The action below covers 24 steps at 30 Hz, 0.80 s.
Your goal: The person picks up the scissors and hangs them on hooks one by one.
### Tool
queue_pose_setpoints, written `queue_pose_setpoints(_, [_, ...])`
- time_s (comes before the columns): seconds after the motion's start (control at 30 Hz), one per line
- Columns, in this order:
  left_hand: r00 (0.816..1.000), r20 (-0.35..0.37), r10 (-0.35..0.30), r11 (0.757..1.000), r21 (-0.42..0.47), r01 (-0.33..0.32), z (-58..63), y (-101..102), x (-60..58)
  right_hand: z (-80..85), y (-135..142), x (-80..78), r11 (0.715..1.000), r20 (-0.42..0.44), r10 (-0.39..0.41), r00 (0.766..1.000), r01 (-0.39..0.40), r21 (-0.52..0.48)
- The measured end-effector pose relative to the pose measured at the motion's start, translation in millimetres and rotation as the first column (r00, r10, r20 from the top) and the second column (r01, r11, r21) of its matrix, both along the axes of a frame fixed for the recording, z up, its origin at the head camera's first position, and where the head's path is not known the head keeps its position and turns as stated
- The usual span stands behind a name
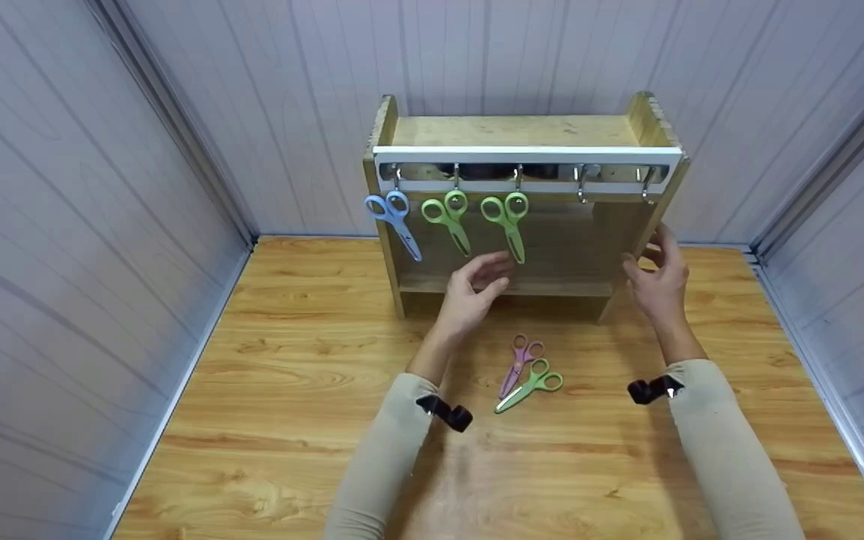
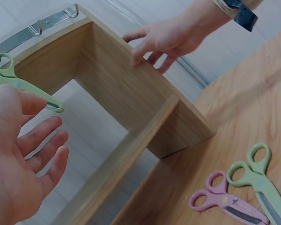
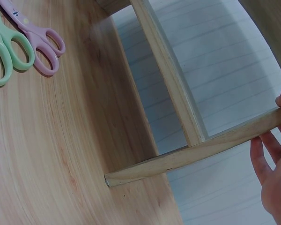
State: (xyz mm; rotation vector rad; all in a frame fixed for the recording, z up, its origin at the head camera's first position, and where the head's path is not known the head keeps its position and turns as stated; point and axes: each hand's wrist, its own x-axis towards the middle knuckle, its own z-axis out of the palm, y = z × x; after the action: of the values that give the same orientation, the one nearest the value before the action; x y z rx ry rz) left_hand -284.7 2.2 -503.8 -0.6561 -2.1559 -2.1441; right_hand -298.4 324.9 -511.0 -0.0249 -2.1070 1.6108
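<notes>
My right hand (image 1: 661, 285) holds the right side panel of a wooden shelf (image 1: 511, 131), its thumb at the front edge and fingers along the outer face. My left hand (image 1: 469, 300) is held with loosely bent fingers below the hanging scissors and holds nothing. Nearest to it are green scissors (image 1: 507, 221) on the third hook. Another pair of green scissors (image 1: 447, 217) hangs from the second hook, and blue scissors (image 1: 396, 217) from the first. All three hang by one handle loop with blades down.
A white hook rail (image 1: 529, 155) runs across the shelf's front, with two more hooks (image 1: 580, 184) at its right. Pink scissors (image 1: 520, 360) and green scissors (image 1: 533, 386) overlap on the wood-grain surface (image 1: 267, 420) before the shelf. Pale panelled walls (image 1: 312, 112) enclose the space.
</notes>
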Motion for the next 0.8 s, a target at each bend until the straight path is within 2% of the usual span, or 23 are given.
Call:
queue_pose_setpoints(0.23, [0.999, -0.024, 0.023, 0.997, -0.074, -0.024, -10.9, -3.6, 5.0, 0.7, 0.0, 0.5, 1.000, 0.009, -0.007, 1.000, 0.007, 0.009])
queue_pose_setpoints(0.5, [1.000, 0.011, 0.009, 0.998, -0.057, -0.009, -26.2, -5.0, 12.1, 1.9, 0.0, 0.8, 1.000, 0.027, -0.015, 1.000, 0.014, 0.027])
queue_pose_setpoints(0.8, [0.999, 0.041, 0.008, 0.998, -0.067, -0.006, -39.9, -6.2, 21.5, 1.5, -1.6, 0.9, 1.000, -0.011, -0.005, 1.000, 0.005, -0.024])
